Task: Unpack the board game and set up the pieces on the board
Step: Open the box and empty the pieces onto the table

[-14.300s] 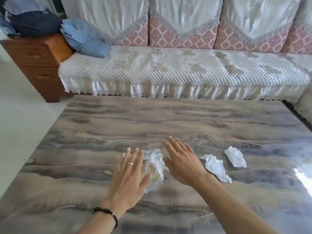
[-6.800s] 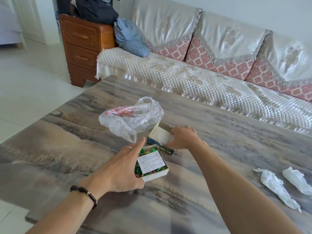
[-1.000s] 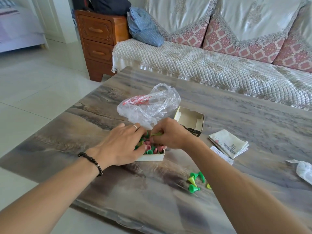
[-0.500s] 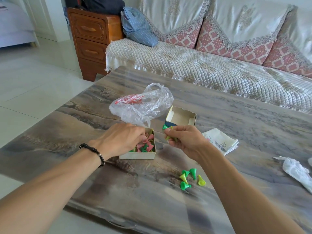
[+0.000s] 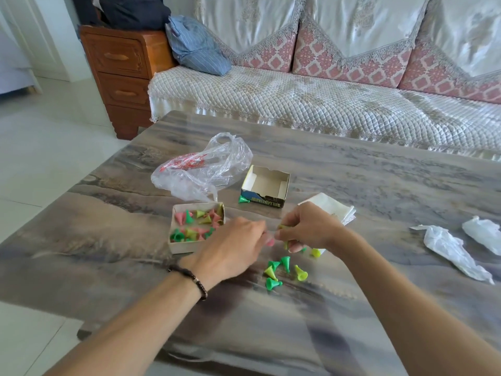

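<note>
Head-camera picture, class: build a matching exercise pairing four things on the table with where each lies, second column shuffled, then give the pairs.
Things:
1. open box of cone pieces
2. empty box lid
3. clear plastic bag
4. folded paper sheet

Places:
A. just beyond the right hand
B. farthest back, behind both boxes
C. beside the left hand, nearest the table's left edge
D. a single green cone at its front corner

Pairs: 1-C, 2-D, 3-B, 4-A
</note>
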Tool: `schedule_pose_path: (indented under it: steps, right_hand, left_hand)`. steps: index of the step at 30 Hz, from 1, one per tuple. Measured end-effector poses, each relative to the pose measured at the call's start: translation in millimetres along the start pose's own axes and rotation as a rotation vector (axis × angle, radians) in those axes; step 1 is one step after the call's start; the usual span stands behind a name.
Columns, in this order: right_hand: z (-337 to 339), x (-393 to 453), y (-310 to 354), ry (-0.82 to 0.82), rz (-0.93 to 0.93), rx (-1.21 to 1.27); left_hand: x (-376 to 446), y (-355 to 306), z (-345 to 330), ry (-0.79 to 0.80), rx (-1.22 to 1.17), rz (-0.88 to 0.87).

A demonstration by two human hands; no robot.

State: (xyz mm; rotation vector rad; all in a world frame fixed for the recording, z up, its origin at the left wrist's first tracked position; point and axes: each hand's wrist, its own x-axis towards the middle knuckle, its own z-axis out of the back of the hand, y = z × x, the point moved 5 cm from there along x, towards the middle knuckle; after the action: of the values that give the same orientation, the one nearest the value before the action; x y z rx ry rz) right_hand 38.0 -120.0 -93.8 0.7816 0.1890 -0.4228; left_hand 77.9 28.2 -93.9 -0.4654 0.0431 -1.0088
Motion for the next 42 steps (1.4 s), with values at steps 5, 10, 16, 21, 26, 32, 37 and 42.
schedule_pose_path:
  steps: [5, 10, 16, 21, 26, 32, 37, 42]
  right_hand:
    - [-3.0, -3.8, 1.0, 0.017, 0.014, -0.118]
    - [-0.9, -7.7, -0.9, -0.036, 0.005, -0.033]
    - [7.6, -14.1, 1.8, -0.08, 0.097, -0.052]
    - [4.9, -15.4, 34.4, -0.207, 0.274, -0.258]
    - [-38.5, 7.6, 103.6, -0.079, 0.561, -0.367]
    - [-78.2, 40.1, 135.1, 0.139, 0.687, -0.955]
    - [-87.4, 45.3, 123.2, 0.127, 0.753, -1.019]
    - [-88.4, 47.0, 118.0, 0.069, 0.768, -0.906]
  left_hand:
    - [-0.7, -12.0, -19.3, -0.082, 0.24, 0.015]
    - [-11.5, -11.3, -26.7, -0.148, 0.139, 0.056]
    - [-26.4, -14.1, 7.8, -0.328, 0.093, -0.024]
    - [-53.0, 43.4, 61.3, -0.448, 0.208, 0.184]
    - [-63.4, 102.0, 69.2, -0.347, 0.138, 0.364]
    - [-57.5, 108.2, 45.5, -0.232, 0.151, 0.308]
    - [-60.5, 115.4, 42.7, -0.258, 0.141, 0.281]
    - [-61.5, 118.7, 38.5, -0.281, 0.131, 0.26]
